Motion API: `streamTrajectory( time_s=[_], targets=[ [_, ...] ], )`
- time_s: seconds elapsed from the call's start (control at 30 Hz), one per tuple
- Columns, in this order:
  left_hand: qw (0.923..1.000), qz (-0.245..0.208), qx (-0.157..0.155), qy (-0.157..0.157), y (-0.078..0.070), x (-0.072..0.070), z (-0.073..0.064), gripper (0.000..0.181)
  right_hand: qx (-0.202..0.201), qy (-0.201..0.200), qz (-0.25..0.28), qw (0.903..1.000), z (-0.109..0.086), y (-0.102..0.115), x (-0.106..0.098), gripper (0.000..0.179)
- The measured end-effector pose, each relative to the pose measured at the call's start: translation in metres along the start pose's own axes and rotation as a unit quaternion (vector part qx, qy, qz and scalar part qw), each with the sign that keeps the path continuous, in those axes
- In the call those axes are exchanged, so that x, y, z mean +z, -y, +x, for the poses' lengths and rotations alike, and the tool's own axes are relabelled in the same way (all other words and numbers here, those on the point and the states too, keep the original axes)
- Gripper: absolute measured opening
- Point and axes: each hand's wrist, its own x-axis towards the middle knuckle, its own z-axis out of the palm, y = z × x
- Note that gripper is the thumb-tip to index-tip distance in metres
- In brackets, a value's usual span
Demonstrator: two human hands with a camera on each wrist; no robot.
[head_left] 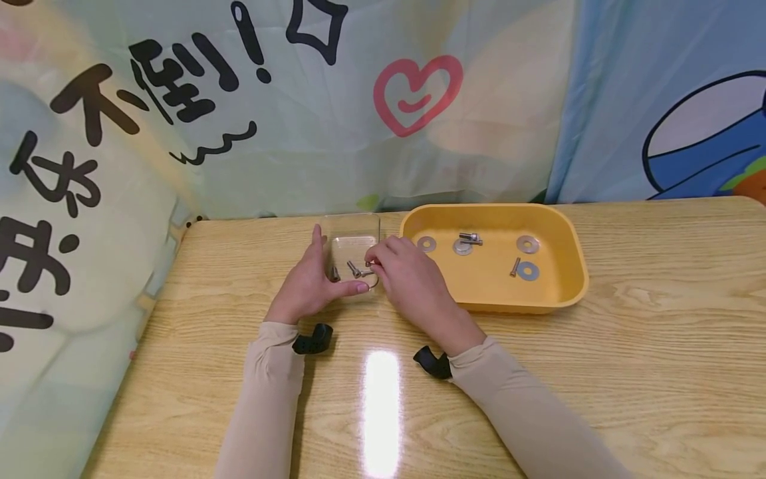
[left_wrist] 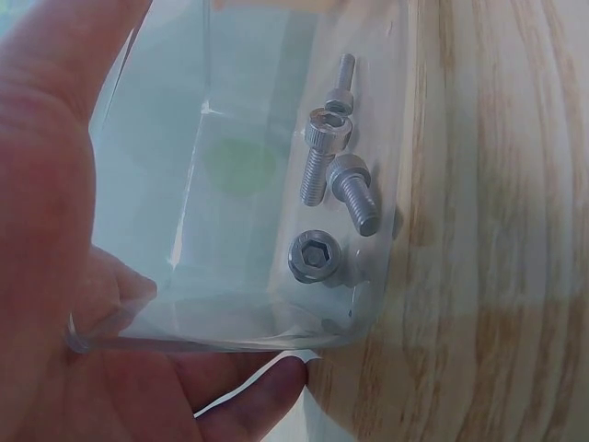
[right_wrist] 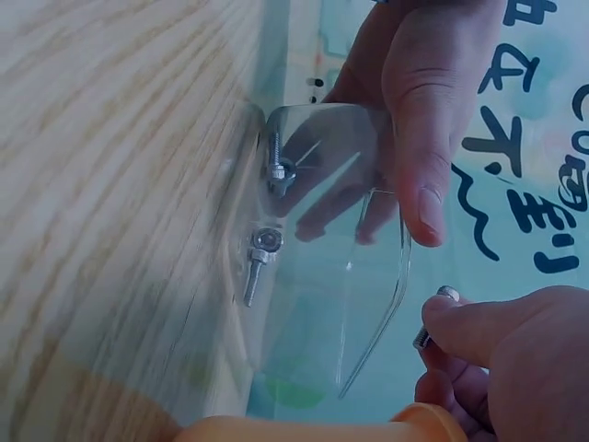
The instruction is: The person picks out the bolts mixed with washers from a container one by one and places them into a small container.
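My left hand [head_left: 308, 283] grips a clear plastic box [head_left: 353, 245] at its left and near sides, the thumb along the near rim. Several silver socket-head screws [left_wrist: 327, 138] lie on the box floor, one showing its hex socket [left_wrist: 315, 256] in the left wrist view. Over the right side of the box is my right hand [head_left: 413, 283]. Between thumb and fingers it pinches another socket-head screw [right_wrist: 447, 294], seen in the right wrist view above the open top of the box.
Right of the box stands a yellow tray [head_left: 497, 291], close beside it. In it lie several flat washers [head_left: 528, 244] and a few screws [head_left: 515, 267]. A printed cloth [head_left: 479, 159] hangs behind the wooden table [head_left: 658, 319].
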Motion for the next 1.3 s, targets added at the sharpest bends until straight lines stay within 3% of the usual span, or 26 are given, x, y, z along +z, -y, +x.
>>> streamTrajectory(
  time_s=[0.77,1.3],
  targets=[
    [0.9999,0.008,0.007,0.007,0.0005,-0.0007,-0.0003,0.138,-0.041,0.014,-0.029,0.9986,0.0036,0.0024,0.0094,0.008],
    [0.9999,0.013,0.008,0.007,0.0003,-0.0011,0.0006,0.136,-0.026,0.038,-0.034,0.9983,0.0029,0.0029,0.0102,0.010]
  ],
)
